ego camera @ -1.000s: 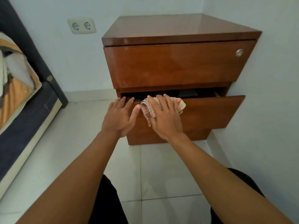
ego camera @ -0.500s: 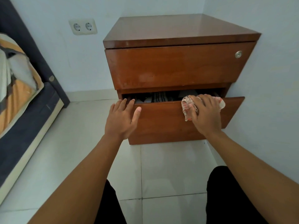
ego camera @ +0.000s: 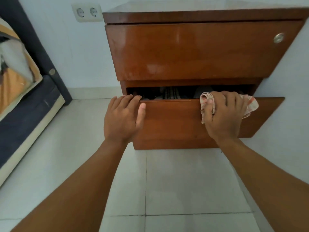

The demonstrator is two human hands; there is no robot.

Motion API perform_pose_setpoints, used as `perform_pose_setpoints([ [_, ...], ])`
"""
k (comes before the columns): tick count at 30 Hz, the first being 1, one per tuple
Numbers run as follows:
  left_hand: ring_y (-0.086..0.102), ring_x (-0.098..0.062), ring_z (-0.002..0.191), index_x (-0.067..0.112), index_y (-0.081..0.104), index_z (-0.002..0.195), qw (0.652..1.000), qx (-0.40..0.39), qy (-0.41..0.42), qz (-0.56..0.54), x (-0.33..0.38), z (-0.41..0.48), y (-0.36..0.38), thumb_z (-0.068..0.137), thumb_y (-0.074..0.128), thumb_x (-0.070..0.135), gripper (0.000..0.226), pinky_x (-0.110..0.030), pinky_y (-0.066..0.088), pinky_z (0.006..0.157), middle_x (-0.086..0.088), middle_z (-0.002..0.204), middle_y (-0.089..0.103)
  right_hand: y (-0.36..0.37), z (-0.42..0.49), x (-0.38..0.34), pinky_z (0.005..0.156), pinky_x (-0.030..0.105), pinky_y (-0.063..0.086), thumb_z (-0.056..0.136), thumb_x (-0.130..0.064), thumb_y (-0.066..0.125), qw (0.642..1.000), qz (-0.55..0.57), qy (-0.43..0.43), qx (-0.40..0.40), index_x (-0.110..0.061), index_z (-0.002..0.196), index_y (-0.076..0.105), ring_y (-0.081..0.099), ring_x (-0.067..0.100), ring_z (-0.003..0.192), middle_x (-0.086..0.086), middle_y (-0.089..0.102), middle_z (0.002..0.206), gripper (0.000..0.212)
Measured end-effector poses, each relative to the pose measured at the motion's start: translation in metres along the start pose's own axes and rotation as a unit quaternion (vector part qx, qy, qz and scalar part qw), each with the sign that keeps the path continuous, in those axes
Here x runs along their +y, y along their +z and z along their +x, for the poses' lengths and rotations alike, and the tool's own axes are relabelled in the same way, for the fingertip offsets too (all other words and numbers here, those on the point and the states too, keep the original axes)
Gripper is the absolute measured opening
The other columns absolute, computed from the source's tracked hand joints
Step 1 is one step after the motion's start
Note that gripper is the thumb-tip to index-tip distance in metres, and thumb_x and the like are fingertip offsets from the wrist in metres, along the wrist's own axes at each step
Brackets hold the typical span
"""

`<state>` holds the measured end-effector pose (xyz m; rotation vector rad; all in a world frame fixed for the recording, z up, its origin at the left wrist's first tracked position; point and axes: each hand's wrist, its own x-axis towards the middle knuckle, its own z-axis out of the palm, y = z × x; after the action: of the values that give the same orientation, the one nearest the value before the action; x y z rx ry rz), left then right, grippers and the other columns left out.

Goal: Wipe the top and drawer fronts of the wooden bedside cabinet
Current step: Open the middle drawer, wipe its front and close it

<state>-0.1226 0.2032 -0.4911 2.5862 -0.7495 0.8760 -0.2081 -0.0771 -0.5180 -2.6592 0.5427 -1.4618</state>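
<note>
The wooden bedside cabinet (ego camera: 197, 15) stands in the corner, its upper drawer front (ego camera: 192, 51) closed. The lower drawer (ego camera: 172, 121) is pulled partly out, with dark folded fabric visible inside. My right hand (ego camera: 224, 114) presses a crumpled checked cloth (ego camera: 208, 102) against the top edge of the lower drawer front, right of centre, fingers curled over the cloth. My left hand (ego camera: 122, 118) rests on the left end of that drawer's top edge, fingers straight over the rim and thumb on the front.
A round metal lock (ego camera: 278, 38) sits at the upper drawer's right end. A bed (ego camera: 25, 97) with a dark frame lies at left. A double wall socket (ego camera: 87, 12) is left of the cabinet. White tiled floor (ego camera: 175, 181) spreads below.
My right hand slid the cloth rightward along the lower drawer's top edge, from left of centre to right of centre. My left hand kept its place. The view has come closer to the cabinet.
</note>
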Motion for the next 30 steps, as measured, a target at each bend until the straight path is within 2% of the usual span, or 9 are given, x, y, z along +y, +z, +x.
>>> perform_pose_setpoints([
  [4, 0.065, -0.029, 0.103, 0.015, 0.073, 0.115, 0.999, 0.033, -0.013, 0.007, 0.006, 0.001, 0.002, 0.106, 0.031, 0.042, 0.051, -0.041, 0.045, 0.094, -0.008, 0.11, 0.075, 0.001, -0.006, 0.005, 0.114, 0.057, 0.029, 0.106, -0.037, 0.039, 0.999, -0.022, -0.032, 0.011, -0.018, 0.131, 0.055, 0.048, 0.037, 0.126, 0.014, 0.056, 0.13, 0.035],
  [7, 0.063, -0.028, 0.084, 0.018, 0.07, 0.093, 0.999, 0.033, -0.022, -0.002, 0.01, 0.004, -0.001, 0.106, 0.022, 0.044, 0.057, -0.04, 0.043, 0.083, -0.005, 0.087, 0.073, -0.003, -0.003, 0.021, 0.115, 0.062, 0.026, 0.106, -0.035, 0.042, 0.998, -0.015, -0.06, 0.003, -0.02, 0.135, 0.055, 0.046, 0.036, 0.131, 0.012, 0.057, 0.133, 0.034],
  [9, 0.062, -0.028, 0.08, 0.018, 0.069, 0.091, 0.999, 0.04, -0.004, -0.015, 0.007, 0.004, -0.003, 0.106, 0.022, 0.044, 0.055, -0.039, 0.043, 0.081, -0.004, 0.083, 0.072, -0.005, -0.003, 0.038, 0.116, 0.065, 0.024, 0.105, -0.031, 0.045, 0.998, -0.02, -0.051, 0.005, -0.019, 0.136, 0.054, 0.043, 0.038, 0.136, 0.012, 0.056, 0.136, 0.035],
  [15, 0.061, -0.032, 0.116, 0.015, 0.065, 0.133, 0.999, 0.037, 0.033, -0.02, -0.007, -0.003, 0.002, 0.104, 0.028, 0.049, 0.057, -0.043, 0.042, 0.104, -0.01, 0.126, 0.07, -0.005, 0.001, 0.104, 0.114, 0.057, 0.033, 0.099, -0.013, 0.046, 0.998, 0.027, -0.017, 0.062, -0.003, 0.132, 0.059, 0.047, 0.048, 0.127, 0.024, 0.057, 0.134, 0.037],
  [19, 0.055, -0.031, 0.124, 0.013, 0.061, 0.138, 0.998, 0.047, 0.029, -0.03, -0.006, -0.006, 0.008, 0.104, 0.029, 0.053, 0.061, -0.044, 0.037, 0.11, -0.012, 0.134, 0.065, -0.011, 0.002, 0.097, 0.108, 0.044, 0.042, 0.09, 0.0, 0.047, 0.968, 0.111, 0.123, 0.191, 0.001, 0.121, 0.066, 0.058, 0.044, 0.115, 0.025, 0.064, 0.122, 0.036],
  [21, 0.054, -0.031, 0.126, 0.013, 0.06, 0.139, 0.997, 0.056, 0.029, -0.041, -0.007, -0.006, 0.011, 0.104, 0.028, 0.052, 0.062, -0.045, 0.037, 0.111, -0.012, 0.136, 0.064, -0.01, 0.001, 0.044, 0.112, 0.042, 0.041, 0.095, 0.002, 0.046, 0.966, 0.151, 0.077, 0.193, -0.003, 0.128, 0.065, 0.055, 0.041, 0.124, 0.023, 0.06, 0.131, 0.038],
  [24, 0.054, -0.033, 0.125, 0.011, 0.059, 0.14, 0.996, 0.071, 0.036, -0.049, -0.009, -0.008, 0.017, 0.105, 0.026, 0.05, 0.061, -0.046, 0.038, 0.109, -0.013, 0.136, 0.063, 0.009, -0.022, -0.051, 0.122, 0.047, 0.03, 0.098, 0.006, 0.046, 0.974, 0.188, -0.093, 0.088, -0.015, 0.142, 0.059, 0.038, 0.04, 0.145, 0.019, 0.046, 0.152, 0.05],
  [26, 0.054, -0.034, 0.123, 0.01, 0.059, 0.14, 0.995, 0.074, 0.044, -0.046, -0.009, -0.007, 0.019, 0.105, 0.024, 0.049, 0.062, -0.046, 0.038, 0.107, -0.015, 0.135, 0.064, 0.03, -0.044, -0.094, 0.125, 0.053, 0.018, 0.101, -0.005, 0.047, 0.975, 0.136, -0.174, 0.009, -0.022, 0.153, 0.046, 0.02, 0.039, 0.154, 0.013, 0.033, 0.164, 0.055],
  [30, 0.053, -0.033, 0.125, 0.011, 0.058, 0.141, 0.996, 0.07, 0.049, -0.039, -0.014, -0.008, 0.015, 0.105, 0.024, 0.049, 0.061, -0.043, 0.036, 0.107, -0.013, 0.137, 0.063, 0.063, -0.062, -0.113, 0.126, 0.057, 0.001, 0.108, -0.049, 0.035, 0.99, 0.033, -0.139, -0.008, -0.028, 0.163, 0.014, -0.003, 0.036, 0.157, 0.007, 0.001, 0.17, 0.063],
])
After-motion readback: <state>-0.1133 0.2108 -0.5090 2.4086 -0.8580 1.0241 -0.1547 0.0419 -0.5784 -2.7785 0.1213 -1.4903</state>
